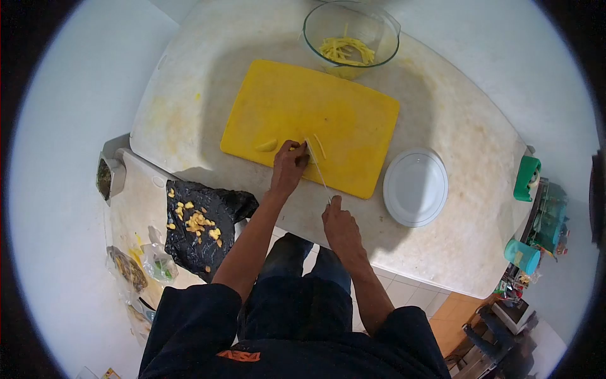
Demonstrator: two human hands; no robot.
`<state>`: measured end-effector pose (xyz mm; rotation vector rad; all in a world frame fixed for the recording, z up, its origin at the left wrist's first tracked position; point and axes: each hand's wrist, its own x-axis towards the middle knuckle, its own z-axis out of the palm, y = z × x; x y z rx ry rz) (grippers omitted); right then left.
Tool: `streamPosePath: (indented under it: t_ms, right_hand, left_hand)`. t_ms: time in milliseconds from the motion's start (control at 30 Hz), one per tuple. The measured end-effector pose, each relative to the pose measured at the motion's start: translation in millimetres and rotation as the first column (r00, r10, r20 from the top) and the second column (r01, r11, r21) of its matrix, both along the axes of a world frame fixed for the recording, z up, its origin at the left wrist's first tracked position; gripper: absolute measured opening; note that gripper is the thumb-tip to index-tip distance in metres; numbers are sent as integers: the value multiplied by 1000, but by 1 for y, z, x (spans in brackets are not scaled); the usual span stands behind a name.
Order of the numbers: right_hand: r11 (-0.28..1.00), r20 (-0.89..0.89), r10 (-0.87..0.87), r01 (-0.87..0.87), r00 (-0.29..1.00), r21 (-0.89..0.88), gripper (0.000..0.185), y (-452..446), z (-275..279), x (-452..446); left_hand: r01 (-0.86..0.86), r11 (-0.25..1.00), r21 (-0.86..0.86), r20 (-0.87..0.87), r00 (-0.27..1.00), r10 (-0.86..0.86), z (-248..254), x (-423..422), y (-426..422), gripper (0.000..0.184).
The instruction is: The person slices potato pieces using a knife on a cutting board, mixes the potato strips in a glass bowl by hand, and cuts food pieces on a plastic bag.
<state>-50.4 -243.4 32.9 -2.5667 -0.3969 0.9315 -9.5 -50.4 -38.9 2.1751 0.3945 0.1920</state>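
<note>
My right hand (342,228) is wrapped round the handle of a knife, whose thin blade (320,172) points up and away over the yellow cutting board (353,126). Beside the blade, the bent fingers of my left hand (290,165) press down on a yellow potato piece, which they mostly hide. Just right of the blade tip lies a thin potato strip (320,146). Another potato piece (266,146), larger and rounded, rests on the board left of my left hand.
Beyond the board stands a glass bowl (385,47) with potato strips (347,50) inside. A white plate (415,187) sits to the right. At left, yellowish peelings (199,222) lie on a black plastic bag (189,252). A green object (526,179) and a turquoise cup (522,256) are far right.
</note>
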Motion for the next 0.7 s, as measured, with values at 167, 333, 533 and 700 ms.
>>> streamPosePath:
  t_ms: [167,333,533,700]
  right_hand:
    - [1000,-31,-22,21,999,-9,35,5,-2,4]
    - [998,-85,-44,47,995,31,39,17,-6,27]
    - [998,-84,-61,62,995,8,44,-4,-15,-4]
    - [998,-69,-63,63,996,-2,37,-56,-7,-65]
  left_hand:
    - [37,995,98,45,998,-42,4,1,1,36]
    - [24,999,25,45,999,-25,-1,1,-1,37]
    - [42,990,132,-8,999,-41,-1,0,3,33]
    - [19,999,37,23,1000,-20,-1,0,0,34]
